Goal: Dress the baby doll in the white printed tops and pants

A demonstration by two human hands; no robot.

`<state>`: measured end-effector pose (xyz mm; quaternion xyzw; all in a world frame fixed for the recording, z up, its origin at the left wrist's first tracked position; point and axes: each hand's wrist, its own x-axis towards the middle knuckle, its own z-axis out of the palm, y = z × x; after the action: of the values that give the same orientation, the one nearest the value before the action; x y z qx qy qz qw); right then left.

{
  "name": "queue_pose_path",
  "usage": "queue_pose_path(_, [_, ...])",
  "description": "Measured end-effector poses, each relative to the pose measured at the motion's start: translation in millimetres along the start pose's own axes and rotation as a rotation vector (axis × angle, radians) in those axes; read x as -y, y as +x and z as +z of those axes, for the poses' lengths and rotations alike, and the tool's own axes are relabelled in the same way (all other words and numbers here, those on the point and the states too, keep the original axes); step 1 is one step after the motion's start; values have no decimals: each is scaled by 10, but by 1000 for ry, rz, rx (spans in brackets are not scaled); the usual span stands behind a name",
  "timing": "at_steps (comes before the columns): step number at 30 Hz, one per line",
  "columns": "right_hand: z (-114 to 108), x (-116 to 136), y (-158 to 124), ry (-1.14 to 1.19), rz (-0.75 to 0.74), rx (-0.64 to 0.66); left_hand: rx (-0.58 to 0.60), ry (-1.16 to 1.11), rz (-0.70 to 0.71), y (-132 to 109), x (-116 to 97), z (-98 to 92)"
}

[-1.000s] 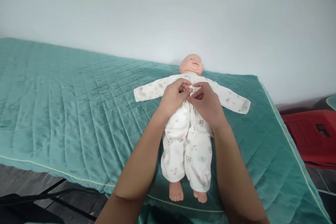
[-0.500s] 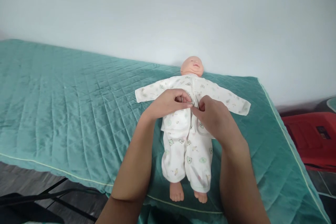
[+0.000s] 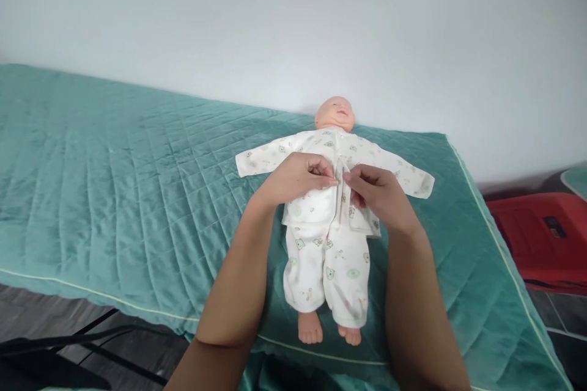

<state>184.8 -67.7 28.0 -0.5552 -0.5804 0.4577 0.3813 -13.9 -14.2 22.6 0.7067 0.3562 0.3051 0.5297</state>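
Note:
A baby doll (image 3: 335,113) lies on its back, its arms spread. It wears a white printed jacket (image 3: 312,206) and matching trousers (image 3: 303,263), with bare feet showing below. My left hand (image 3: 302,176) pinches the jacket's front edge at the doll's belly, on the left side of the opening. Close by on the right, my right hand (image 3: 376,189) grips the opposite front edge between thumb and fingers. A narrow gap parts the two edges there, while the jacket meets at the chest above. Any fastener under my fingertips is too small to make out.
The doll rests on a green quilted cover (image 3: 137,195) over a bed or table against a pale wall (image 3: 229,24). To the right, a red plastic object (image 3: 536,238) stands beyond the edge. Dark metal bars (image 3: 92,336) show at the lower left.
My right hand has shifted slightly right and up, drawing its jacket edge away from the left one. My left hand stays nearly in place. The view has moved slightly.

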Motion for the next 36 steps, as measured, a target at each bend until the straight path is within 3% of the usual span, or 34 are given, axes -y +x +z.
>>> queue_pose_path(5, [57,-78,25,115,-27,23,19,-220,-37,-3,-30,48])
queue_pose_path(10, [8,-108,38,131,-28,86,69,-297,-30,4,3,26])
queue_pose_path(21, [3,-116,67,198,-11,119,20,-246,-60,56,80,47])
queue_pose_path(36, [-1,-154,76,272,6,124,108,-108,-68,0,14,13])
